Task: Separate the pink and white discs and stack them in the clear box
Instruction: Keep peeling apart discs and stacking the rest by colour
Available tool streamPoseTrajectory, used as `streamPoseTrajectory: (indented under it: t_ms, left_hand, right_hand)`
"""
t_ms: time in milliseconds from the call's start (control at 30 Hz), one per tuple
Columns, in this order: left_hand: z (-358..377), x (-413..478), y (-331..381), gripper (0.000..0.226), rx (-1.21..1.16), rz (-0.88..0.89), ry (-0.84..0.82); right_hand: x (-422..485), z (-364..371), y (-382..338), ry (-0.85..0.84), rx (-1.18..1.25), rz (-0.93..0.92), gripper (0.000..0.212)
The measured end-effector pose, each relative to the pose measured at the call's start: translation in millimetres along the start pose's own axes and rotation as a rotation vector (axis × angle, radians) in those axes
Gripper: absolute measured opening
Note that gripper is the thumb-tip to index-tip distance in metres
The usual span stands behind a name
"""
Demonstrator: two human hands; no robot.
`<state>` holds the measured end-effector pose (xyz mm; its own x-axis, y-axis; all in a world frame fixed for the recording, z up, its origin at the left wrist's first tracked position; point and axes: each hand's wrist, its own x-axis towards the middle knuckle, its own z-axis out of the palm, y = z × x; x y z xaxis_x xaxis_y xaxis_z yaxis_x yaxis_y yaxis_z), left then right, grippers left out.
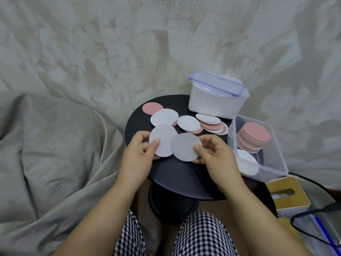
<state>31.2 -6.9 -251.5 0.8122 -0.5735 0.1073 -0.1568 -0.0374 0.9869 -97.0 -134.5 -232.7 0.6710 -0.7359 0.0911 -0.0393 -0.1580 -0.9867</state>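
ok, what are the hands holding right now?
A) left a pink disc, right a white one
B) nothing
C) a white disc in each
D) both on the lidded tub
C: the left hand pinches the left white disc and the right hand pinches the right white disc, both above the black table.

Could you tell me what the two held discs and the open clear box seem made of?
The whiter disc and greyer disc look like thin matte card or foam sheet: stiff, flat, unshiny. The clear box looks like glossy transparent plastic: contents show through.
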Motion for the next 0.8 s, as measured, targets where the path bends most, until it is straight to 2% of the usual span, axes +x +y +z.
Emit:
streamPoseTrajectory:
  t_ms: [67, 167, 300, 500, 600, 700, 800]
  left_hand:
    - [-0.2, -1.9, 3.3, 0.003, -0.049, 0.000, -0.081]
    - [5.9, -9.3, 9.0, 0.014, -0.047, 0.063, -0.172]
    - [15.5, -19.0, 10.3, 0.028, 0.012, 0.155, -0.242]
    - [32.1, -31.1, 6.8, 0.044, 0.378, 0.321, -0.190]
    - [37.5, -36.3, 3.1, 0.051, 0.537, 0.345, -0.169]
    - [38.7, -40.2, 0.1, 0.052, 0.601, 0.403, -0.171]
    - [38.9, -40.3, -3.8, 0.051, 0.605, 0.416, -0.167]
  right_hand:
    - [-2.2, 2.9, 1.3, 0.017, 0.031, -0.006, 0.015]
    - [-4.6, 5.6, 4.5, 0.014, 0.052, 0.012, 0.013]
    - [-9.3, 3.8, 4.9, -0.026, 0.087, 0.023, 0.029]
    - [-22.7, -3.6, 6.7, 0.059, -0.191, -0.203, 0.036]
    - [-30.6, -4.4, 10.9, 0.077, -0.268, -0.267, 0.040]
    - [-33.6, -5.2, 18.9, 0.059, -0.356, -0.289, 0.044]
    - [-34.2, -3.6, 24.2, 0.062, -0.451, -0.384, 0.047]
